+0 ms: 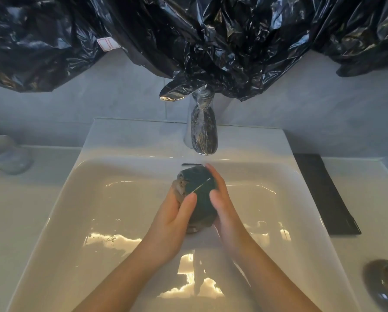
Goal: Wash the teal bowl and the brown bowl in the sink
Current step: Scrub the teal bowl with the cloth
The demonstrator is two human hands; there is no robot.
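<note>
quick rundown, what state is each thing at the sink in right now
teal bowl: held on its side over the basin, between both hands
left hand: gripping the bowl, thumb across its outside
right hand: fingers flat against the bowl
faucet: no stream visible
sink: wet, shallow water on the bottom
brown bowl: resting on the counter at right, untouched
black tray: lying flat beside the sink
</note>
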